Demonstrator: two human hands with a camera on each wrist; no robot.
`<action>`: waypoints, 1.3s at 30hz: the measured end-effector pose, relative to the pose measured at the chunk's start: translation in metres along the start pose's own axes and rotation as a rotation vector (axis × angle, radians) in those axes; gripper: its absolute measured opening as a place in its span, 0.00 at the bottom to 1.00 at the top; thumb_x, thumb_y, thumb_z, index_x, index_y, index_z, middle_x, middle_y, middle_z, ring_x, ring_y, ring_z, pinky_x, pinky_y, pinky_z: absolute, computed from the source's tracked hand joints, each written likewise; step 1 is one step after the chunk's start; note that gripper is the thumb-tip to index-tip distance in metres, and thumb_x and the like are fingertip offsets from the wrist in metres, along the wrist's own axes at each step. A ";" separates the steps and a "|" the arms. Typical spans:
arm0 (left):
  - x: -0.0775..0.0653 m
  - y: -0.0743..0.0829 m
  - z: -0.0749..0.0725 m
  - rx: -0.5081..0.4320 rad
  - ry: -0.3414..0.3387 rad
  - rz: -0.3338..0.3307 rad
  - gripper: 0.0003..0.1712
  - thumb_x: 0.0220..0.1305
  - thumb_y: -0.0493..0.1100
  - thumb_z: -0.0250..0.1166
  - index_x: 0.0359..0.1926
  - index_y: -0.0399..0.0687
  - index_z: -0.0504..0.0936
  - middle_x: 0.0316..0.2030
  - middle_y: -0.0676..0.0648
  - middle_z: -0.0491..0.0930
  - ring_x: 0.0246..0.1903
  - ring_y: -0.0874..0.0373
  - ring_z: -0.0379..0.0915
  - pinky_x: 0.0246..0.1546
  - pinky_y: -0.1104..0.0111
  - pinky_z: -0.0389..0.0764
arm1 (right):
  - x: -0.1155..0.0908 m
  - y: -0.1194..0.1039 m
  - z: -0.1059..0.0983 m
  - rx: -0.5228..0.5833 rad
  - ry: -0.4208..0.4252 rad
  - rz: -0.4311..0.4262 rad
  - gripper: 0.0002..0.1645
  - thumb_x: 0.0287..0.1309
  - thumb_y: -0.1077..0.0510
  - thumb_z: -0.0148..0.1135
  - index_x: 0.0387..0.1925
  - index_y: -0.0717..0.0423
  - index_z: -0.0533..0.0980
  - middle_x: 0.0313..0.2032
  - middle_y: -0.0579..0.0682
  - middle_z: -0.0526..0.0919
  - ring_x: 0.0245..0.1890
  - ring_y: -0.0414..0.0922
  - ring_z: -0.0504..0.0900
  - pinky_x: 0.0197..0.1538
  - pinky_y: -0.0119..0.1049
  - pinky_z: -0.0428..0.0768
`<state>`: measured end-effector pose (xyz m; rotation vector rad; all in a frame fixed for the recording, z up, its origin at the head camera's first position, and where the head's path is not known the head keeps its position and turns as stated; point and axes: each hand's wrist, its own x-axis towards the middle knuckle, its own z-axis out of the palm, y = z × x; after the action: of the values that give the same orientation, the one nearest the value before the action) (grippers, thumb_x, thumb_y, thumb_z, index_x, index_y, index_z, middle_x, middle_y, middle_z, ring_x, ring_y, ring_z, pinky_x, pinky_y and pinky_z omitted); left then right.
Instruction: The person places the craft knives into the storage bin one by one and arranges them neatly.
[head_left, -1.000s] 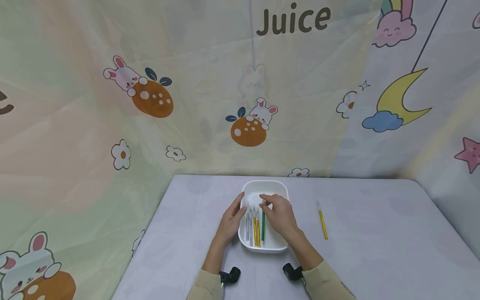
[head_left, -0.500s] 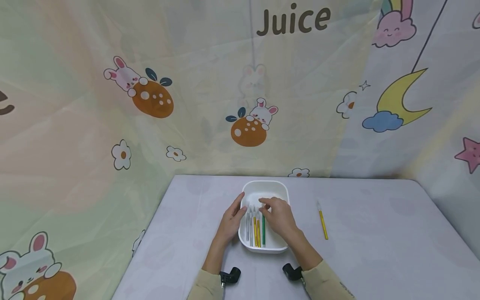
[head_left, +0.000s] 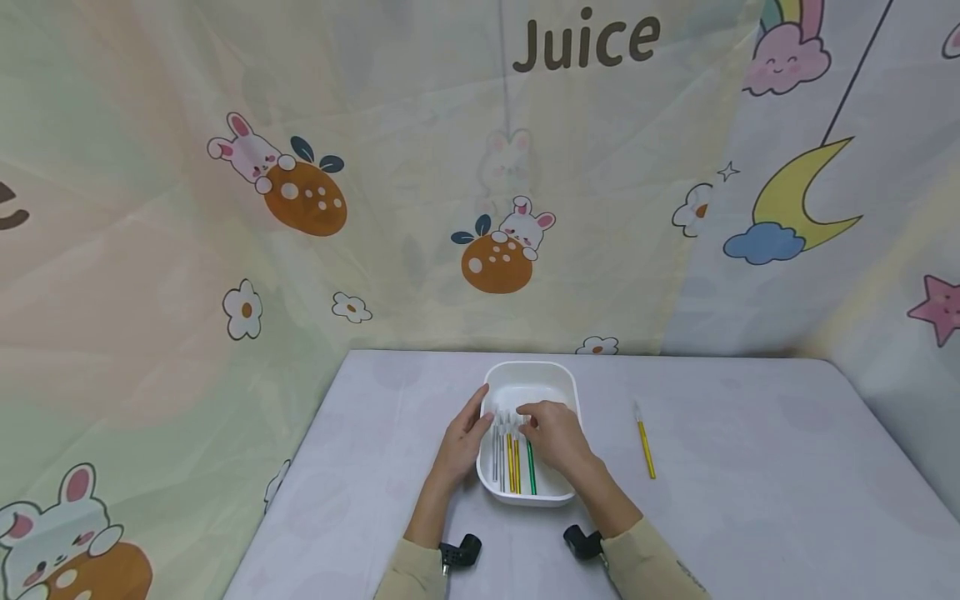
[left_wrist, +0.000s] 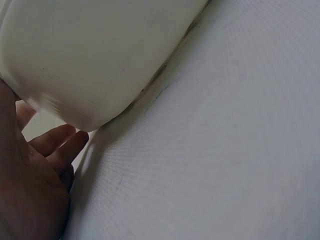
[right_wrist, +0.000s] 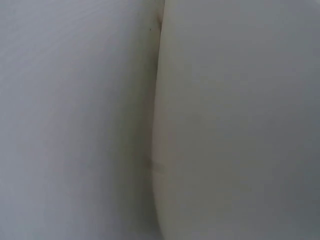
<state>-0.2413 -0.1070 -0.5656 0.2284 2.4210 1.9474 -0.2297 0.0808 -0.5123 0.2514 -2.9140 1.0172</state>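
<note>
A white tray (head_left: 551,483) stands on the table in the head view. My left hand (head_left: 456,448) holds its left side, thumb at the rim and fingers along the outer wall. In the left wrist view, fingertips (left_wrist: 75,142) touch the underside of the tray's corner (left_wrist: 100,60). Over the tray, my right hand (head_left: 558,435) pinches the far end of a slim green pen-like stick (head_left: 532,468); the fingers cover that end. Left of it lie yellow sticks (head_left: 513,467) and silver sticks (head_left: 498,454) side by side, with pale clear tips.
Another yellow stick (head_left: 647,448) with a clear tip lies on the table (head_left: 750,467) right of the tray. A printed cloth (head_left: 405,208) hangs behind the table. The right wrist view shows only the tray's outer wall (right_wrist: 230,120) and the tabletop (right_wrist: 60,120).
My right hand has drawn the green stick toward the tray's near end, and the stick has tilted slightly rightward at its near end. The left hand and tray stay put.
</note>
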 end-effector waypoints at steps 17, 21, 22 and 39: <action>0.000 0.001 0.000 -0.001 -0.010 0.002 0.31 0.81 0.47 0.55 0.80 0.64 0.63 0.79 0.60 0.59 0.81 0.57 0.50 0.82 0.55 0.54 | 0.000 0.001 0.005 -0.014 -0.060 0.048 0.18 0.61 0.60 0.74 0.53 0.57 0.86 0.33 0.51 0.89 0.25 0.39 0.80 0.28 0.29 0.81; 0.000 0.001 0.000 -0.005 -0.013 0.006 0.30 0.81 0.47 0.54 0.80 0.65 0.63 0.80 0.60 0.59 0.81 0.57 0.50 0.82 0.55 0.54 | 0.000 0.002 0.006 -0.040 -0.063 0.039 0.18 0.62 0.60 0.73 0.53 0.58 0.86 0.39 0.53 0.91 0.27 0.40 0.82 0.32 0.33 0.86; 0.000 0.001 0.000 -0.006 -0.013 0.008 0.30 0.81 0.47 0.54 0.80 0.65 0.63 0.80 0.60 0.59 0.81 0.57 0.50 0.82 0.55 0.54 | 0.000 0.002 0.007 -0.050 -0.066 0.037 0.18 0.62 0.60 0.73 0.54 0.58 0.86 0.41 0.54 0.91 0.28 0.40 0.82 0.34 0.34 0.87; 0.001 0.000 -0.001 -0.008 -0.013 0.006 0.31 0.81 0.47 0.55 0.80 0.64 0.63 0.80 0.60 0.59 0.81 0.57 0.50 0.82 0.55 0.54 | 0.000 0.000 0.007 -0.092 -0.082 0.045 0.20 0.62 0.58 0.73 0.55 0.57 0.85 0.46 0.53 0.91 0.34 0.41 0.85 0.47 0.44 0.91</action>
<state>-0.2422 -0.1075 -0.5657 0.2478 2.4065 1.9512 -0.2297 0.0764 -0.5180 0.2295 -3.0434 0.8966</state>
